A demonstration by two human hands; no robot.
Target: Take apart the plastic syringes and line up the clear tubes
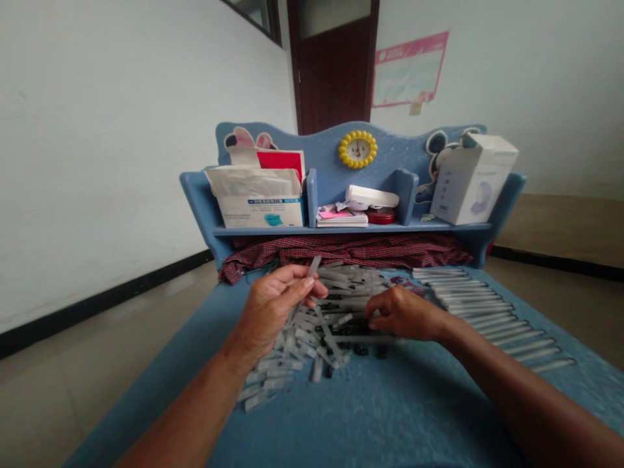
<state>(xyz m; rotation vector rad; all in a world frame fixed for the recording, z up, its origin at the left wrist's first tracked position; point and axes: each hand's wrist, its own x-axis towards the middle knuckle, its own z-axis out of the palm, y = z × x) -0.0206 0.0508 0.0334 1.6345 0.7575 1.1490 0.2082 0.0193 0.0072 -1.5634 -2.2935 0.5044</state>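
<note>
Between the thumb and fingers of my left hand (277,300) is a translucent plastic tube (314,265), like a pen barrel, tilted upward. My right hand (407,313) is low over the pile with its fingers curled together. What they pinch, if anything, is hidden. Clear tubes (336,281) lie heaped at the back of the blue desk. Short clear caps (273,375) spread beneath and in front of my left hand. Small black pieces (361,351) lie near my right hand.
Several pen-like clear tubes (492,312) lie in a row on the right of the blue desk (390,416). A checked cloth (351,249) is bunched under the shelf. The shelf holds a mask box (260,205), a white carton (472,182) and a red tin (381,216).
</note>
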